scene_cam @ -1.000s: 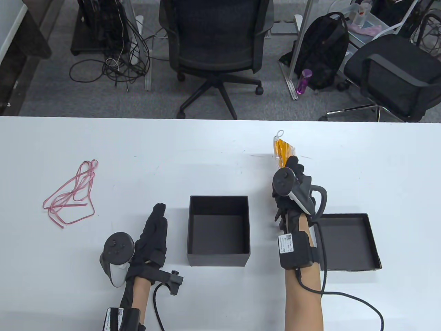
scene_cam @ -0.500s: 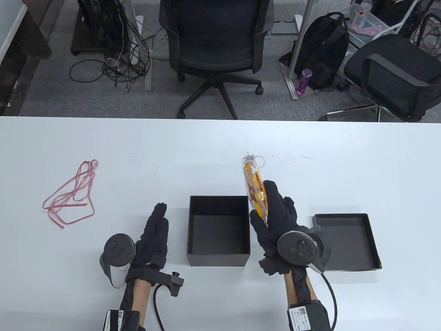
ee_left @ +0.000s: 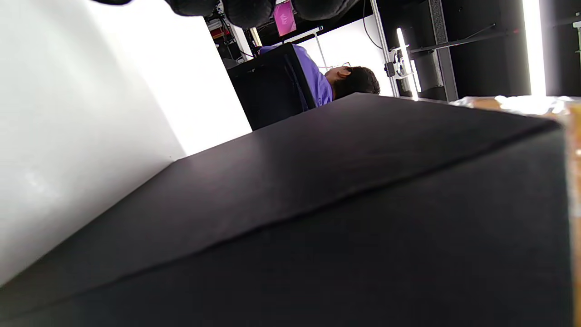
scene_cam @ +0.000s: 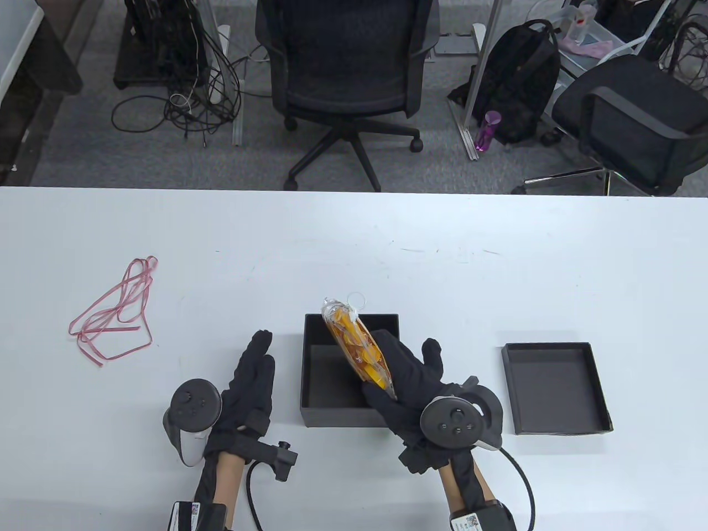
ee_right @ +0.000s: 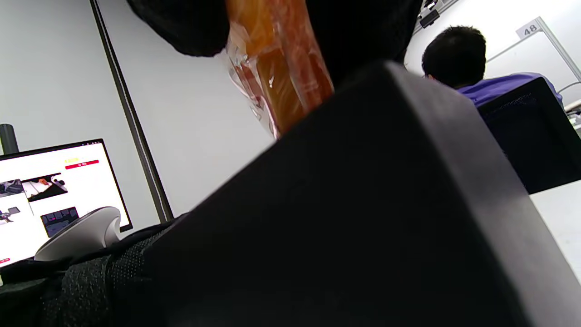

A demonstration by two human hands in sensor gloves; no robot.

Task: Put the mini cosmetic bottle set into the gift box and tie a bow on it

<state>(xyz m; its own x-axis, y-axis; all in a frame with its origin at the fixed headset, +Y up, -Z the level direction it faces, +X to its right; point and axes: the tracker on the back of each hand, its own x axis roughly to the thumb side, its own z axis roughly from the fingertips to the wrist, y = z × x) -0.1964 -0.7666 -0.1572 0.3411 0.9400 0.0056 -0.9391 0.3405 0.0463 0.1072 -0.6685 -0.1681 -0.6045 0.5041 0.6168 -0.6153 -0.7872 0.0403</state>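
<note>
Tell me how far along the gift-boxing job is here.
Done: the box stands open, its lid beside it. In hand: the right hand holds the packet of bottles over the box, not yet in. Left: placing it, closing the lid, tying the ribbon.

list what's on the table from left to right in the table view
pink ribbon → left hand → open gift box → bottle set pouch in the right hand over the box → box lid
</note>
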